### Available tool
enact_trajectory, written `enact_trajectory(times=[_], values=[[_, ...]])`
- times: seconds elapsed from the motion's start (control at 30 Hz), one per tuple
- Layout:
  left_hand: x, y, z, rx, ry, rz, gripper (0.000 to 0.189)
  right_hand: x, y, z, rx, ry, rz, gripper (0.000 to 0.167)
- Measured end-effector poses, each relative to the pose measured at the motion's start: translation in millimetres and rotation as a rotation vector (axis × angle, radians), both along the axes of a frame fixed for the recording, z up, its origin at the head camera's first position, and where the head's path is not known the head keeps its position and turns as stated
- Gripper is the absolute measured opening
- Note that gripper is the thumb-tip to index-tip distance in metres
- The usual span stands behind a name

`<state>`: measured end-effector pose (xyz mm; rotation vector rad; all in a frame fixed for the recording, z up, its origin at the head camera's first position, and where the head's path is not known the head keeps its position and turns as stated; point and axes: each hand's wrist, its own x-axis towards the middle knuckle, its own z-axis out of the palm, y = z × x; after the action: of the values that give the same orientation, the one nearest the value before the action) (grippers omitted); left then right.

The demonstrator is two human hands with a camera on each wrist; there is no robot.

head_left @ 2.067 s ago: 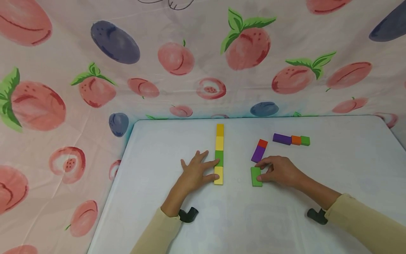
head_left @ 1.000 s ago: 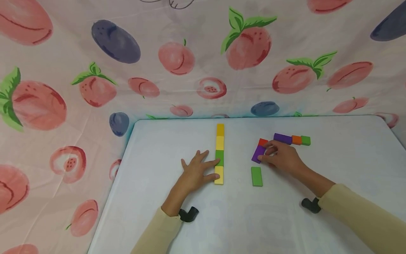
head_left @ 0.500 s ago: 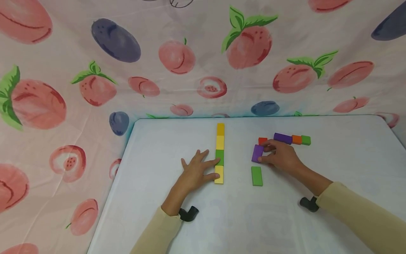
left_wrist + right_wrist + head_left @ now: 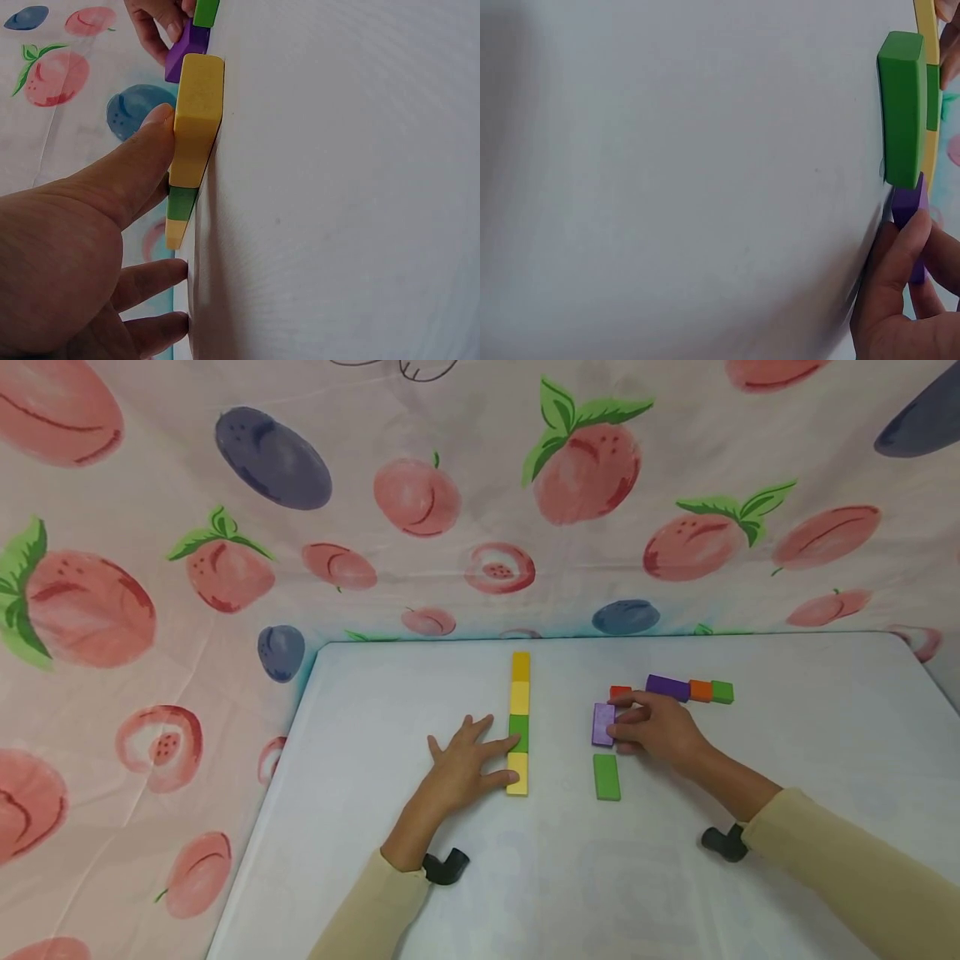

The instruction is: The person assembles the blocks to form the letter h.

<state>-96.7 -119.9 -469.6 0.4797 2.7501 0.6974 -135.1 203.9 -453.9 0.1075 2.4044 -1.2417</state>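
My right hand (image 4: 660, 727) pinches a purple block (image 4: 602, 724) between thumb and fingers. Just nearer to me lies a green block (image 4: 607, 777), lined up with the purple one with a small gap between. Beyond the purple block, a red block (image 4: 620, 692) is partly covered by the fingers. My left hand (image 4: 461, 768) is spread out on the left, its thumb on the nearest yellow block (image 4: 517, 785) and its index finger on a green block (image 4: 518, 724) of a straight row. In the left wrist view the thumb lies along the yellow block (image 4: 199, 120).
Two more yellow blocks (image 4: 521, 683) form the far end of the left row. At the back right, a dark purple block (image 4: 667, 687), an orange block (image 4: 701, 692) and a small green block (image 4: 722, 692) lie end to end. A fruit-patterned cloth (image 4: 450, 435) hangs behind the white table (image 4: 375, 693).
My right hand has left the green block and gripped the purple block beyond it. The purple block has turned straighter and shifted slightly left, apart from the red one. My left hand stays put.
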Motion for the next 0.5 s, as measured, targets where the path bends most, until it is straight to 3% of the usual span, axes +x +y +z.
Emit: enact_trajectory(times=[0.5], values=[[0.5, 0.3, -1.4, 0.003, 0.014, 0.001, 0.058, -0.3, 0.7, -0.2, -0.039, -0.038, 0.012, 0.057]])
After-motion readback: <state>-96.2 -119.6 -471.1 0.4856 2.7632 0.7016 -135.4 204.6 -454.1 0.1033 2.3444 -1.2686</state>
